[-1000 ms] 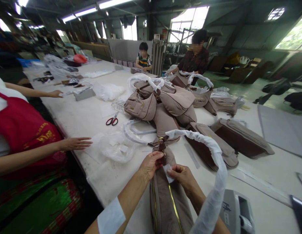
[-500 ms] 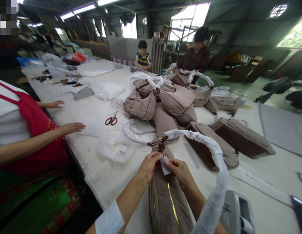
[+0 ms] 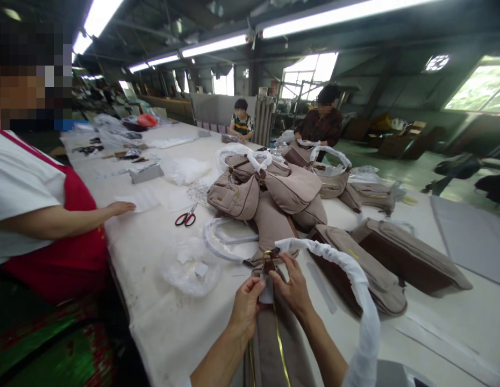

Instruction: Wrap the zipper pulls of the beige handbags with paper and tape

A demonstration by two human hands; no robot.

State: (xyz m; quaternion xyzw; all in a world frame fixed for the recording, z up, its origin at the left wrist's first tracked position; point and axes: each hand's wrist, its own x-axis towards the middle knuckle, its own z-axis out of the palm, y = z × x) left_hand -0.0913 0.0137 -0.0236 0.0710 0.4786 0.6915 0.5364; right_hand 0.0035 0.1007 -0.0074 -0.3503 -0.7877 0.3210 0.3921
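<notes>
A taupe handbag (image 3: 288, 333) with gold zips lies lengthwise in front of me. Its handle (image 3: 357, 285) is wound in white wrapping and arches up on the right. At the bag's far end are a gold ring and a brown tab (image 3: 269, 265), with a small white piece of wrapping (image 3: 266, 293) hanging just below. My left hand (image 3: 247, 303) is closed, pinching this wrapping between thumb and fingertips. My right hand (image 3: 294, 287) has its thumb against the tab and its forefinger by the handle's end; its grip is partly hidden.
More taupe handbags (image 3: 292, 180) are heaped ahead, and others lie to the right. Red-handled scissors (image 3: 186, 216) and crumpled clear plastic (image 3: 189, 271) are on the left. A co-worker in a red apron (image 3: 78, 215) stands at the left edge; two more people are beyond the table.
My right hand has shifted from the white wrapping up to the tab and handle end. My left hand still pinches the wrapping. The co-worker's arm at left has moved, and my view has tilted up.
</notes>
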